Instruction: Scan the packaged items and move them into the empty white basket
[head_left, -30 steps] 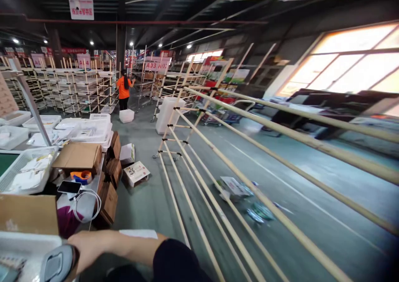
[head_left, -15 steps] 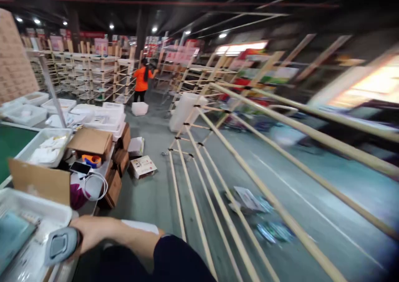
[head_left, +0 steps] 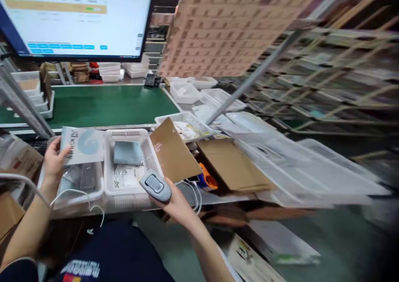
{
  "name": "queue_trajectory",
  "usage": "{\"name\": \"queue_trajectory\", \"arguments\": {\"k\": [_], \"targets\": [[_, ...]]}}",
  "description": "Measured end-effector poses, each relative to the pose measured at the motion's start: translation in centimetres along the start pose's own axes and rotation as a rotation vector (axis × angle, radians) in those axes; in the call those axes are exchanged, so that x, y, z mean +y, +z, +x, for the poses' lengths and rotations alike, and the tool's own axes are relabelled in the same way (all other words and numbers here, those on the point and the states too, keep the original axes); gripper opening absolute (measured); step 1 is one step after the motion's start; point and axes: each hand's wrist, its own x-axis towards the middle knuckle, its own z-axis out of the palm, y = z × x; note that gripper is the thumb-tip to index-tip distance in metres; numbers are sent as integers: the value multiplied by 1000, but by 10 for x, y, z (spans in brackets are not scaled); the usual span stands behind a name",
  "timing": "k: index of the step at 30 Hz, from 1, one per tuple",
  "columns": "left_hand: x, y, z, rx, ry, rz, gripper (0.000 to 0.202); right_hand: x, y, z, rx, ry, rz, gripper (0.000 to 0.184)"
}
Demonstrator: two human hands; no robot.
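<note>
My right hand (head_left: 176,205) is closed round a grey handheld barcode scanner (head_left: 155,185), held just in front of a white perforated basket (head_left: 146,153). In that basket lie a grey-blue flat packet (head_left: 127,152) and a clear bag with a label. My left hand (head_left: 54,161) grips the lower left corner of a pale booklet-like packet (head_left: 82,144) with a blue swirl, above a second basket (head_left: 77,181) holding clear bags.
A monitor (head_left: 76,18) hangs above a green conveyor belt (head_left: 102,103). Brown cardboard flaps (head_left: 173,151), an open carton (head_left: 232,163), orange tape (head_left: 207,180) and white cables lie right of the baskets. More white trays (head_left: 199,92) and blurred racks (head_left: 327,74) stand at right.
My view swung left from the aisle and wooden racks to the packing bench. The right hand keeps the scanner and is raised. The left hand came into view holding the packet.
</note>
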Motion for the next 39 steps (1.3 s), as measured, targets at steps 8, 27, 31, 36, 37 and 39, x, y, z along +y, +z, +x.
{"name": "queue_trajectory", "arguments": {"k": [8,27,31,36,37,39], "targets": [[-27,47,-36,-139,66,19,82,-54,-4,27,48,-184,-125,32],[-23,57,-16,-846,1689,742,54,-64,-39,42,-408,93,-60,49],[-56,68,-26,-1016,1535,736,53,-62,-40,32,-353,65,-4,54],[-101,73,-17,-1092,1051,790,48,-45,-54,12,-249,73,92,61],[-108,66,-11,-1008,817,870,49,-40,-57,7,-228,84,88,62],[-121,45,-2,-778,303,1031,54,-27,-62,-3,-178,113,80,66]]}}
